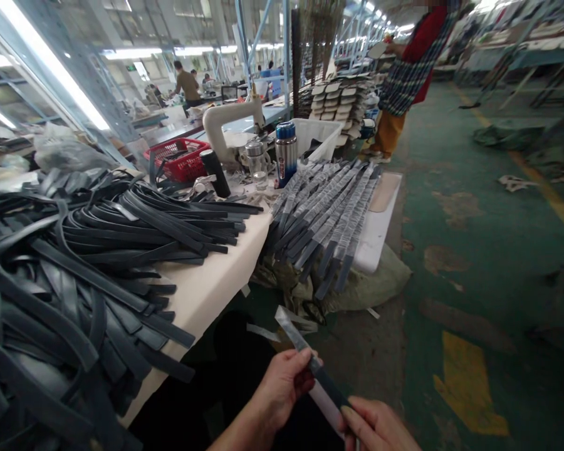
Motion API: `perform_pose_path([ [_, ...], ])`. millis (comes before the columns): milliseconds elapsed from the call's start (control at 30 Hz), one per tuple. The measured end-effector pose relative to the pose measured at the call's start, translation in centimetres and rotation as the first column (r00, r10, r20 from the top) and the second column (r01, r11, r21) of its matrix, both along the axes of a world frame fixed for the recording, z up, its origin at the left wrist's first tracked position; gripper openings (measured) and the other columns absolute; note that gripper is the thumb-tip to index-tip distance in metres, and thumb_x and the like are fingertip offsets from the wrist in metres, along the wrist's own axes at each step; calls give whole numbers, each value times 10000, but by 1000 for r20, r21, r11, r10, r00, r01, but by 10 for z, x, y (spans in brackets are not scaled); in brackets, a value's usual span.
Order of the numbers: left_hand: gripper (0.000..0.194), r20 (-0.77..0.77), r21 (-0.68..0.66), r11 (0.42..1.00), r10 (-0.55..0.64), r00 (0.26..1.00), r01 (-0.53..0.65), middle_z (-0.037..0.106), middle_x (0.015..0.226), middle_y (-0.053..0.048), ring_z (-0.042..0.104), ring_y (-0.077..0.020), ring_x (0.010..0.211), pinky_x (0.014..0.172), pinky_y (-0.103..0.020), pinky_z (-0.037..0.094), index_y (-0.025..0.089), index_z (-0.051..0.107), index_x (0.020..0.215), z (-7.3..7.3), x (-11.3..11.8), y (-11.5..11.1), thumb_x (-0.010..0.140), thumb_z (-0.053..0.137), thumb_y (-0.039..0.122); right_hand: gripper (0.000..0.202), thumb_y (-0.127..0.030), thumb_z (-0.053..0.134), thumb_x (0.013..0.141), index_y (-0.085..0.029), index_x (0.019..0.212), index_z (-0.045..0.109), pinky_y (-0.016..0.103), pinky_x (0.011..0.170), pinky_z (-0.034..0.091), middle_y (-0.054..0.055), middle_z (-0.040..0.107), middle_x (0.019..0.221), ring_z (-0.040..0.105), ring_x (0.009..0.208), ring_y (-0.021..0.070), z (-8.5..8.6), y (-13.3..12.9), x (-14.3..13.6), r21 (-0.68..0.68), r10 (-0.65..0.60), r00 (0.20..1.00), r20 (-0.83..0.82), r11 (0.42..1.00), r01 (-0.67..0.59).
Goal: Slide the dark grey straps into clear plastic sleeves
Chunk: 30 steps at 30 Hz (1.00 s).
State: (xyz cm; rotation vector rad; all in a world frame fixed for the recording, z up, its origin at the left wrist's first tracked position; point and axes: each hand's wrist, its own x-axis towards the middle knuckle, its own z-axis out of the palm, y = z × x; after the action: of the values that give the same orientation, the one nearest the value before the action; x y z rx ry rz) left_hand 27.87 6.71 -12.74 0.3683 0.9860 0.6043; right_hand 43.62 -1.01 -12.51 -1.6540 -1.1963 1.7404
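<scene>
A dark flat strap [329, 383] runs slantwise between my two hands, low in the view. My left hand [282, 385] is closed on it, thumb on top, and a shiny greyish end sticks out past the fingers. Lower right, my right hand [376, 423] pinches the strap's nearer stretch. A pale strip shows along its underside; I cannot tell whether it is film or backing. Loose black straps [169, 219] lie piled on the table to the left. Ahead, a bundle of straps wrapped in clear film [329, 207] rests with its dark ends toward me.
A cream-covered table edge [216, 285] is at my left. On it stand a steel-and-blue flask [286, 155], a glass jar [257, 166], a black cylinder [215, 172] and a red basket [181, 164]. Behind is a sewing machine [223, 122]. A person [404, 81] stands far right.
</scene>
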Motion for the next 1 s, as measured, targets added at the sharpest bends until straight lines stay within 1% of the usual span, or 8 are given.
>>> perform_pose_path([
  [167,335,48,116,993,14,999,-20,653,636,-30,571,-107,502,506,-221,425,90,705,817,7,-8,4,726,725,412,528,-629,424,864,-144,754,601,204,435,368,24,632,622,573,436,115,10,31,-25,170,-50,998,-32,984,55],
  [300,275,-98,57,978,205,974,-200,732,885,-66,656,-121,749,662,-202,487,136,710,850,17,-31,25,704,768,362,491,-608,462,841,-142,764,596,182,398,339,21,633,591,537,389,99,18,30,-28,56,16,998,-65,998,-12],
  [400,314,-83,54,987,155,984,-150,735,838,-70,647,-118,696,627,-202,480,128,716,858,19,-30,22,668,796,365,501,-594,413,867,-138,755,586,172,376,316,10,610,551,506,359,89,19,32,-33,69,-16,999,-43,997,19],
  [500,370,-18,117,991,70,997,-67,699,686,-46,579,-99,538,519,-207,437,99,721,827,18,-23,13,656,790,419,467,-549,417,889,-137,758,597,182,407,359,12,619,587,559,411,107,19,41,-38,183,-63,997,-45,981,70],
  [567,370,-34,122,987,110,993,-105,706,714,-48,600,-107,582,547,-208,458,104,724,813,15,-25,15,648,794,427,408,-498,461,887,-140,762,611,187,449,396,20,646,632,598,464,116,18,44,-40,218,-45,998,-41,975,53],
  [700,323,-110,63,971,238,965,-232,740,897,-58,656,-124,780,670,-197,499,151,727,839,7,-39,26,629,823,377,359,-446,466,894,-148,754,612,165,388,348,3,631,564,529,385,89,10,41,-41,117,12,1000,-29,993,-8],
  [867,324,-29,90,990,113,993,-110,720,746,-56,615,-104,609,554,-193,469,110,731,836,2,-29,17,675,788,385,409,-486,434,907,-151,733,590,170,375,343,-12,592,557,499,373,83,5,49,-46,217,-71,997,-35,973,77],
  [1000,326,-81,113,970,223,971,-213,730,837,-54,635,-114,715,635,-195,498,130,738,827,3,-34,29,641,812,387,326,-432,496,889,-154,756,604,177,443,409,-2,632,618,560,452,96,5,47,-39,200,-25,998,-51,979,35],
])
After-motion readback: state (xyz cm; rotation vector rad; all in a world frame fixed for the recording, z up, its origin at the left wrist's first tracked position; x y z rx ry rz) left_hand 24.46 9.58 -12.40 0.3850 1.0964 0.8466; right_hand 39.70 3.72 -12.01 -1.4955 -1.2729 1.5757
